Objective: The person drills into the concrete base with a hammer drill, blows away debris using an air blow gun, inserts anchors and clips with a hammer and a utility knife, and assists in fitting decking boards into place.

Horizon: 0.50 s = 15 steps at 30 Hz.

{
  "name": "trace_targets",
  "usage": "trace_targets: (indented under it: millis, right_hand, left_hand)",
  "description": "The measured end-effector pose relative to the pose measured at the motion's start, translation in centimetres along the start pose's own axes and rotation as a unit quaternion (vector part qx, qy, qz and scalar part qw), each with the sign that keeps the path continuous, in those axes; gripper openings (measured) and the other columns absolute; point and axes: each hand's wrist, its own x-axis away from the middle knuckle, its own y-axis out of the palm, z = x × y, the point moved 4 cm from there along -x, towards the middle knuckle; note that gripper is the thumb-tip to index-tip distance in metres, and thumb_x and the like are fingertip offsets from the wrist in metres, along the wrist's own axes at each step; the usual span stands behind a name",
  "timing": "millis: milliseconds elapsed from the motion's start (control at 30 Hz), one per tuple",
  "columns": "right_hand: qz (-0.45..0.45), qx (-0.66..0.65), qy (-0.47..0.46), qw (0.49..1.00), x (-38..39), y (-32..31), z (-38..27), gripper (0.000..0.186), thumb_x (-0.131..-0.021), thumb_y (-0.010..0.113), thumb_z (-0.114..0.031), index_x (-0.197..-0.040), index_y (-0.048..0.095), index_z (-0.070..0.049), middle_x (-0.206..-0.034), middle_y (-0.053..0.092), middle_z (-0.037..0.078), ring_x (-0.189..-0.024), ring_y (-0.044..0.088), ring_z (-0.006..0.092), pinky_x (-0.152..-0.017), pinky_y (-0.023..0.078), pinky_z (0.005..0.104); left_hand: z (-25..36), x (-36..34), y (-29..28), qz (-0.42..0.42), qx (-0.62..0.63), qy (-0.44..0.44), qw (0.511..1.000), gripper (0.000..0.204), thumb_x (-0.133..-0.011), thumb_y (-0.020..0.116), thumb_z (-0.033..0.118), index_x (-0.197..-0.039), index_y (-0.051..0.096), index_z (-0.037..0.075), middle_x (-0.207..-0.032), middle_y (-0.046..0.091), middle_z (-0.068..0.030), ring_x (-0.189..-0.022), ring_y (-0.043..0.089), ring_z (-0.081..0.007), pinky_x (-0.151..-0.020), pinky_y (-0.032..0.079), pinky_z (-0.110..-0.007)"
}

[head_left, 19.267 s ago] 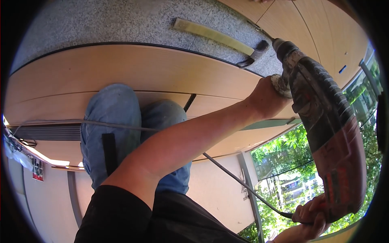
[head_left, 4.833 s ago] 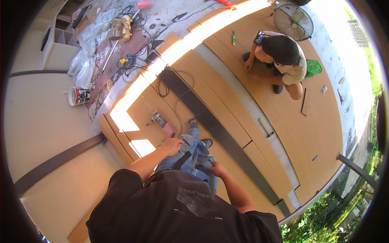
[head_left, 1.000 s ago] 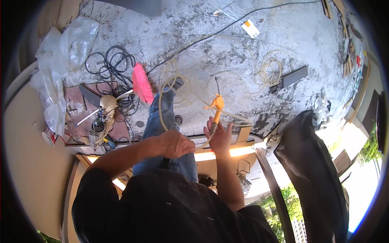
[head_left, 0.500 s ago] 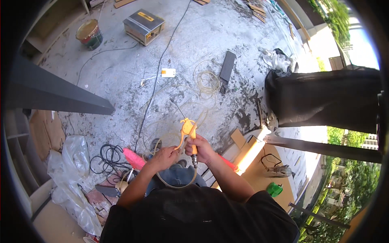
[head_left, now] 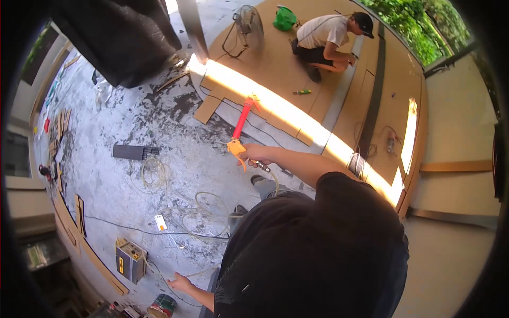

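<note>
My right hand (head_left: 255,153) is closed around the handle of an orange air blow gun (head_left: 235,148), held out in front of me. A metal coupling under the hand joins it to a clear yellowish air hose (head_left: 276,183) running back past my body. Just beyond the blow gun, a red tube-shaped tool (head_left: 243,119), like a caulking gun, reaches toward the sunlit boards. My left hand (head_left: 183,282) stretches out low at the left, fingers apart and holding nothing. Nearest to it are a grey and yellow boxy unit (head_left: 131,261) and a paint-stained bucket (head_left: 162,305).
A co-worker (head_left: 326,40) crouches on the brown floor boards (head_left: 286,74) at the far right. A fan (head_left: 248,24) and a green object (head_left: 284,18) stand there too. Hose coils (head_left: 154,172), a cable (head_left: 135,228) and a dark ribbed plank (head_left: 132,152) lie on the concrete.
My view has swung to the right, bringing the co-worker into sight. My left hand has left the blow gun and moved out to the left. My right hand still holds the blow gun.
</note>
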Motion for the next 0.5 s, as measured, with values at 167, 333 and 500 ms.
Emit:
trace_targets:
  millis: [167, 333, 500]
  right_hand:
    - [-0.031, 0.155, -0.079, 0.984, 15.0, 1.3, -1.7, 0.030, -0.101, 0.060, -0.034, -0.111, 0.063, -0.006, -0.089, 0.075, 0.007, -0.055, 0.053, 0.0100, -0.047, 0.045, 0.0303]
    - [0.037, 0.361, -0.080, 0.928, 19.4, 10.7, 4.6, 0.046, -0.100, 0.060, -0.047, -0.111, 0.069, -0.004, -0.099, 0.076, 0.013, -0.075, 0.068, 0.0284, -0.064, 0.054, 0.0448]
    - [0.169, 0.362, -0.068, 0.914, 27.0, 11.7, 9.5, 0.051, -0.099, 0.060, -0.053, -0.110, 0.072, -0.005, -0.102, 0.074, 0.021, -0.099, 0.070, 0.0423, -0.085, 0.054, 0.0539]
  left_hand:
    - [15.9, 1.6, 7.1, -0.353, 0.376, 0.025, 0.857, 0.055, -0.102, 0.060, 0.042, -0.138, 0.058, 0.002, -0.127, 0.065, -0.0114, -0.113, 0.062, -0.0212, -0.096, 0.046, -0.038]
    - [29.6, 13.8, 8.1, -0.659, 0.309, 0.105, 0.678, 0.055, -0.106, 0.049, 0.057, -0.127, 0.066, 0.010, -0.113, 0.070, -0.0047, -0.103, 0.065, -0.0193, -0.091, 0.049, -0.037]
    - [30.3, 20.5, 11.8, -0.711, 0.207, 0.121, 0.661, 0.042, -0.105, 0.057, 0.052, -0.097, 0.068, 0.012, -0.084, 0.068, 0.0003, -0.075, 0.062, -0.0149, -0.068, 0.050, -0.030]
